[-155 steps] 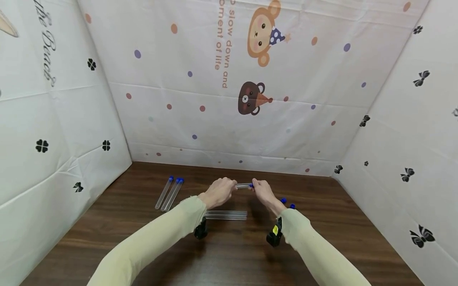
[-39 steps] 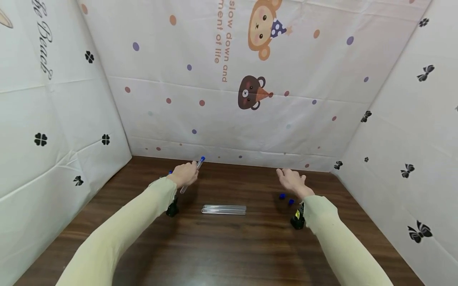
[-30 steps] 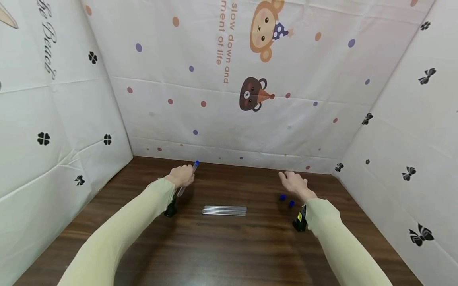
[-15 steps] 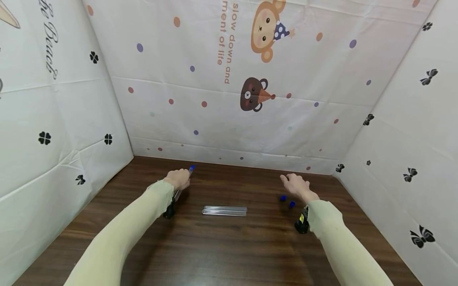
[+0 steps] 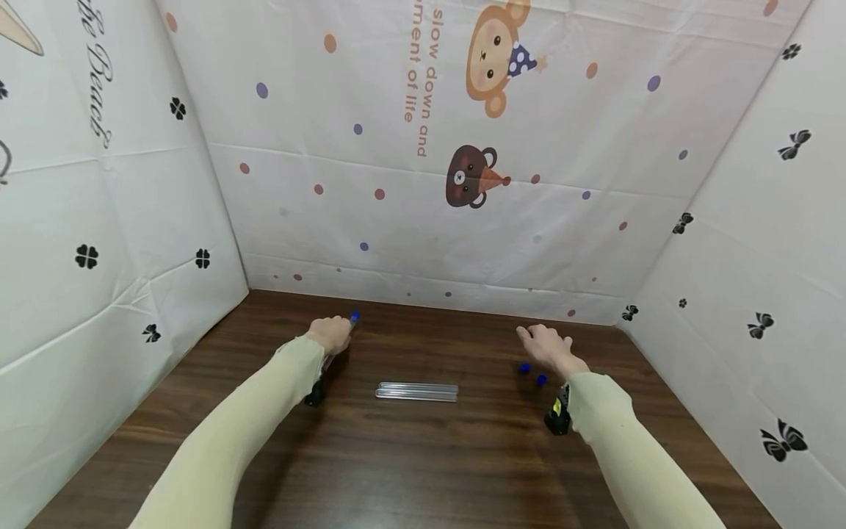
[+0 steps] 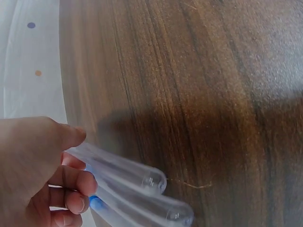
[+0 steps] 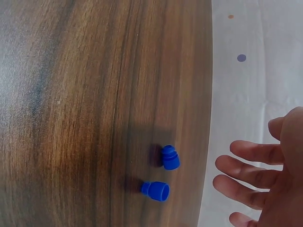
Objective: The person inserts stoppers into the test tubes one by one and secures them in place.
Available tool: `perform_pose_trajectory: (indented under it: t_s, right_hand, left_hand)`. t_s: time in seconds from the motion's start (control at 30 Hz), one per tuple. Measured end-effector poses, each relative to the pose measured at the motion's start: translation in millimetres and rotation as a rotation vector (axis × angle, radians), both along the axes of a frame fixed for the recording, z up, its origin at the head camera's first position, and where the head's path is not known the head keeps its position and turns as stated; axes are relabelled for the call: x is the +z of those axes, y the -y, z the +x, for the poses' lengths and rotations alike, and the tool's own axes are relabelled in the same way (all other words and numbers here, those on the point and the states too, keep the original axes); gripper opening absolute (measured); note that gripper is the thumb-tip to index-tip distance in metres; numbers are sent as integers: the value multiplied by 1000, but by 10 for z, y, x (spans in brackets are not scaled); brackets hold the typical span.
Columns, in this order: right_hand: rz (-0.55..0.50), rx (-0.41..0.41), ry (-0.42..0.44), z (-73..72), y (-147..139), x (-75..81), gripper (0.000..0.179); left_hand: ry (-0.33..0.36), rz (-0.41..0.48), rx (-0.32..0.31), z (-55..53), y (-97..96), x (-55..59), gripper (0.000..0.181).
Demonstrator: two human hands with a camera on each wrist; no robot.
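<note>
Between thumb and fingers of the left hand [image 5: 329, 335], a capped tube [image 6: 119, 165] is pinched, its blue cap [image 5: 355, 316] pointing away from the person and its rounded end back toward the wrist. Whether that end touches the table [image 5: 410, 470] cannot be told. The grip looks light, with the other fingers curled loosely below it.

Just beside the held tube, partly behind the fingers, lie neighbouring tubes [image 6: 154, 205] slanting the same way, with blue showing at their far ends; the fingers hide their exact number and whether they touch the held one. The step in hand seems to be laying this tube alongside them. To do it well, I would match their slant, bring the rounded end down first, lower the cap end gently, and loosen the pinch only once the whole length is supported, since smooth round tubes could roll or nudge each other. Lifting the fingers straight up should avoid dragging the row.

Farther right, near the middle, uncapped tubes [image 5: 416, 391] lie side by side, running left to right.

Well apart from these, the right hand [image 5: 547, 345] hovers with relaxed, slightly bent fingers, grasping nothing. Near it lie two loose blue caps [image 7: 170, 157], close together; keeping that hand quiet would spare them a knock.
</note>
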State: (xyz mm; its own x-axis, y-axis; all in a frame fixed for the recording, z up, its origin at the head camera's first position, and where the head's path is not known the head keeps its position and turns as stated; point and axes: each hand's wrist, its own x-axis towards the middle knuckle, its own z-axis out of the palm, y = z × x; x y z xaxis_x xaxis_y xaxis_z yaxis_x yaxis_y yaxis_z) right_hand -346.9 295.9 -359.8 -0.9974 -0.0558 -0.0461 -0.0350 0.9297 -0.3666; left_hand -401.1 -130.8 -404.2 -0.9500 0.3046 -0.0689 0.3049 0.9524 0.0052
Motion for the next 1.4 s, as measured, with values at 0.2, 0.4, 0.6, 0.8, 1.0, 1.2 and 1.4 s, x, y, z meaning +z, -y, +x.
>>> perform_pose_trajectory:
  t_s: [0.2, 0.4, 0.6, 0.8, 1.0, 1.2, 1.4]
  right_hand:
    - [12, 1, 3, 23, -21, 4, 59]
    - [9, 2, 10, 20, -25, -1, 58]
    - [-1, 6, 1, 23, -25, -11, 57]
    - [-4, -2, 1, 18, -27, -24, 56]
    - [-1, 5, 13, 16, -48, -22, 58]
    - [-5, 31, -1, -11, -77, -44, 44]
    - [55, 58, 9, -6, -92, -85, 24]
  left_hand:
    - [-19, -34, 7, -4, -7, -14, 24]
    - [-34, -57, 11, 10, 0, -15, 25]
    - [-46, -65, 9, 13, -12, -26, 23]
    - [-40, -80, 14, 13, -20, -21, 16]
    - [-61, -71, 6, 2, -22, -40, 17]
    - [-170, -94, -40, -6, -84, -37, 28]
    - [-166, -5, -140, 50, -367, 11, 33]
